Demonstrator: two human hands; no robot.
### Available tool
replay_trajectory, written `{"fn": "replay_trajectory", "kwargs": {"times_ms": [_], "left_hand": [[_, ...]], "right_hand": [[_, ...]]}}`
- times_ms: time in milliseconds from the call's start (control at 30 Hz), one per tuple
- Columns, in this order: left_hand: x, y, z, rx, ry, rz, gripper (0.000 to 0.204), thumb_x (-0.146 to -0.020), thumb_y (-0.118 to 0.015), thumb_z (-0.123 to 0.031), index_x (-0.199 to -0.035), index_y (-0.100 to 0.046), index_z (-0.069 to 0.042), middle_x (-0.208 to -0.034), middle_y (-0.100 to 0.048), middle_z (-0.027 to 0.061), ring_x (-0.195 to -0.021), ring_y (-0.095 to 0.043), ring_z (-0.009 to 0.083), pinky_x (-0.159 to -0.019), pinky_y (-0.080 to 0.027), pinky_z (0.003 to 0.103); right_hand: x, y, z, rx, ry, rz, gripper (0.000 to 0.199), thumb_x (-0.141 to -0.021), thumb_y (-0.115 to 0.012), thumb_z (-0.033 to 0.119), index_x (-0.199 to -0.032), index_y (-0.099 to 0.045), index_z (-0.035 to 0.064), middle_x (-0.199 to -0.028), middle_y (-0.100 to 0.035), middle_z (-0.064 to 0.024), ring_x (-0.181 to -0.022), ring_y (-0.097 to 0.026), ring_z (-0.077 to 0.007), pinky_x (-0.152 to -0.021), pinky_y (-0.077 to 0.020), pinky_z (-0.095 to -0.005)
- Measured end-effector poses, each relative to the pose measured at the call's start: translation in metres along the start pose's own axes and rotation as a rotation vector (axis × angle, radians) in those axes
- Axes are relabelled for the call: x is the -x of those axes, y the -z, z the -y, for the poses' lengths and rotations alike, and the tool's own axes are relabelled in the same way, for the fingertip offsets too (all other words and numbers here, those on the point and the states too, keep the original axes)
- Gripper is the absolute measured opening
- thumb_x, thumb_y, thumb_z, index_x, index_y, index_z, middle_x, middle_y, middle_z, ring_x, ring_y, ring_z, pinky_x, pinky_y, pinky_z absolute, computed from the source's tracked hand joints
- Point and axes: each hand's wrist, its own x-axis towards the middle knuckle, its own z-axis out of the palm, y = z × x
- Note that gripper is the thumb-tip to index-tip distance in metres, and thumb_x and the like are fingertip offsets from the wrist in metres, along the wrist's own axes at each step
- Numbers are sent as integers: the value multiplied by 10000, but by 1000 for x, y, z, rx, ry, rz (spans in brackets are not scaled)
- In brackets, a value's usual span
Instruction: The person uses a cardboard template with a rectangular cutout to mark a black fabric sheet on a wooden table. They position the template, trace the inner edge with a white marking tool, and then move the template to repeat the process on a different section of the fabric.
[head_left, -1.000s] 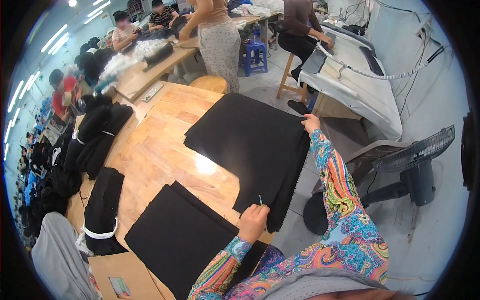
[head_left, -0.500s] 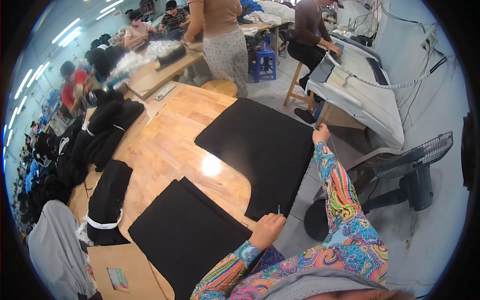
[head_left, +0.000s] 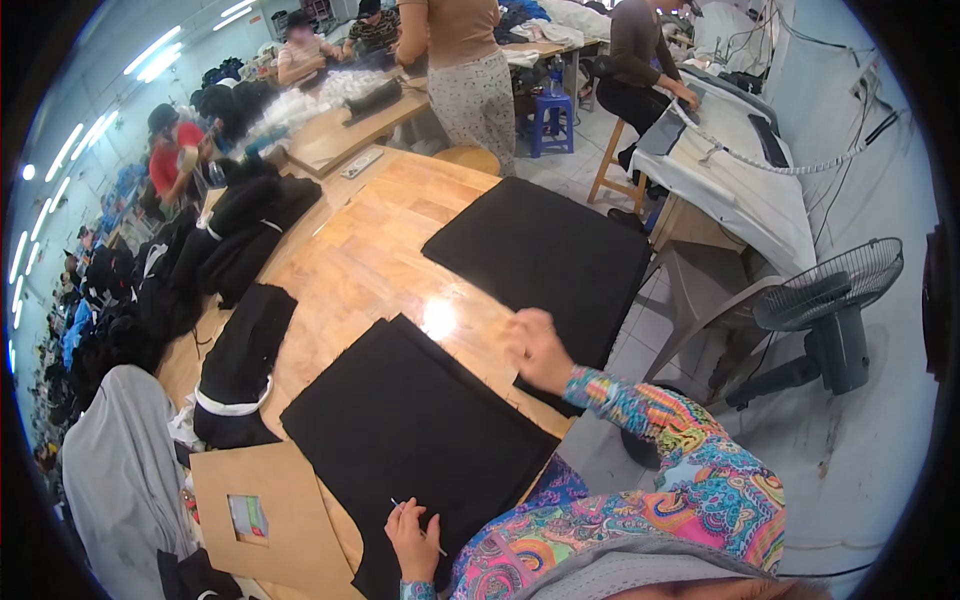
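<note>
My left hand (head_left: 413,540) is closed around a thin, pale, pen-like stick (head_left: 442,550) and rests over the near stack of black cut fabric (head_left: 420,420). The stick's tip shows past the fingers, but its exact kind is too small to make out. My right hand (head_left: 541,352) hovers at the left edge of the farther black fabric stack (head_left: 545,245). Motion smears its fingers, so whether they hold anything does not show. Both stacks lie flat on the wooden table, with bare wood between them.
The wooden table (head_left: 385,235) carries rolled black fabric bundles (head_left: 240,370) and a brown cardboard piece (head_left: 290,495) with a cut-out window. A grey fan (head_left: 825,320) and a plastic chair (head_left: 690,300) stand at right. Several people work at tables beyond.
My right hand has left the far stack's right corner and come left and nearer. My left hand, still with the stick, has moved from the far stack's near end to the near stack.
</note>
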Motion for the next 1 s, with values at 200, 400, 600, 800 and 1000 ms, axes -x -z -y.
{"fn": "replay_trajectory", "kwargs": {"times_ms": [200, 400, 600, 800, 1000], "left_hand": [[51, 37, 6, -83, -131, 216, 449, -578, -798, -138, -967, -588, -61, -1173, -567, 111, -1156, -448, 335, -935, -365, 408], [81, 41, 30, -56, -251, 232, 402, -605, -749, -87, -975, -591, -80, -1154, -581, 98, -1131, -471, 312, -911, -370, 428], [69, 62, 1, -116, -270, 341, 336, -655, -684, -78, -976, -588, -96, -1159, -574, 66, -1031, -507, 271, -846, -401, 397], [74, 61, 16, 134, -144, 340, 291, -680, -699, -110, -942, -580, -69, -1142, -579, 96, -959, -514, 292, -821, -407, 392], [50, 64, 34, 39, 32, -17, 225, -721, -679, -68, -915, -572, -28, -1069, -584, 153, -912, -532, 326, -794, -446, 386]], "right_hand": [[47, -52, 83, -273, 132, 512, 273, -698, -680, 118, -957, -608, 70, -1079, -518, -90, -1079, -457, -279, -889, -391, -386], [65, -64, 97, -184, 73, 622, 323, -724, -679, 174, -1019, -593, 74, -1140, -501, -105, -1127, -435, -290, -909, -383, -402], [71, -56, 97, -213, 65, 650, 340, -732, -679, 186, -1039, -581, 81, -1139, -502, -109, -1131, -437, -293, -926, -375, -408], [82, -48, 99, -179, 88, 598, 324, -751, -655, 188, -1051, -587, 84, -1189, -501, -107, -1164, -433, -311, -965, -354, -417], [85, -45, 106, -80, 138, 532, 317, -761, -646, 163, -1059, -589, 72, -1182, -522, -116, -1153, -450, -305, -963, -370, -412]]}}
